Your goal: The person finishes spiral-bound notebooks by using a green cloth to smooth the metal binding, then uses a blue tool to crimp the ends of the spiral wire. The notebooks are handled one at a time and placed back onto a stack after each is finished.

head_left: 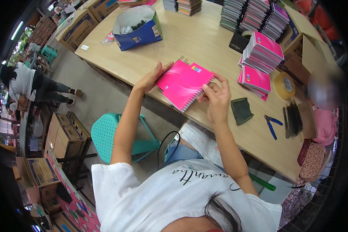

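A bright pink spiral notebook [191, 87] lies tilted at the table's near edge, its coil toward my right hand [218, 96]. That hand closes on the coil edge with thumb and fingers. Partly under it is another pink notebook [172, 72], with a wire coil showing at its far end. My left hand [154, 78] rests along the left edge of the notebooks, fingers stretched out and thumb raised. To the right of my right hand lie a dark green cloth-like piece [241, 111], blue-handled pliers [273, 126] and a bundle of black binding coils [292, 120].
Stacked pink notebooks [263, 52] and a tape roll [285, 85] stand at right, more notebook piles [255, 14] behind. A blue-and-white bag [137, 29] sits at the far left. Beside the table are a green stool [110, 135], cartons [67, 135] and another person [31, 83].
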The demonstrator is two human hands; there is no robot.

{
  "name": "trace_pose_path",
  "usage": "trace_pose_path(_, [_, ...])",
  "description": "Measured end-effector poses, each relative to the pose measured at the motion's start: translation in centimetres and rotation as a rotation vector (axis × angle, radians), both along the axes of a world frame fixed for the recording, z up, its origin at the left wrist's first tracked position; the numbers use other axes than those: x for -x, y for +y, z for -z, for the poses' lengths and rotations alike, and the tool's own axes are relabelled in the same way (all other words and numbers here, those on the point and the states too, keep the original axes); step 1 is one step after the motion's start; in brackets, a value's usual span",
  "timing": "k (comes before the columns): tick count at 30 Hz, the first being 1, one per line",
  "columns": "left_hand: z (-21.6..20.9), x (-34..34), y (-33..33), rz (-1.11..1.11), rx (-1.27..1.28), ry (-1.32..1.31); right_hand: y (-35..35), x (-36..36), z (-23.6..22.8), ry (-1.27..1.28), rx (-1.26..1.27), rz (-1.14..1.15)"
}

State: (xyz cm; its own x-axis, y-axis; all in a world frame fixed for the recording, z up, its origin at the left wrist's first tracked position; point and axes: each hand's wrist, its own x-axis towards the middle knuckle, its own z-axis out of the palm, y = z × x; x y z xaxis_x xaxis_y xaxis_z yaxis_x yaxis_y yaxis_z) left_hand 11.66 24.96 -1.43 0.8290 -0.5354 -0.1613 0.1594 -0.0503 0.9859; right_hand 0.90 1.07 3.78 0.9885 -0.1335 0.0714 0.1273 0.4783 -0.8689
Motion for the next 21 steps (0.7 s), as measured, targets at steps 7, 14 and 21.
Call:
trace_pose_path(7, [-0.5, 0.6, -1.1, 0.020, 0.083, 0.028, 0.6, -3.5, 3.6, 0.119, 0.171, 0.023])
trace_pose_path(14, [-1.5, 1.0, -1.7, 0.071, -0.191, -0.173, 2.3, -3.7, 6.6, 0.162, 0.773, 0.312])
trace_pose_path(21, [0.2, 2.8, -2.3, -0.233, -0.301, -0.403, 2.2, -4.5, 10.4, 0.128, 0.408, 0.184])
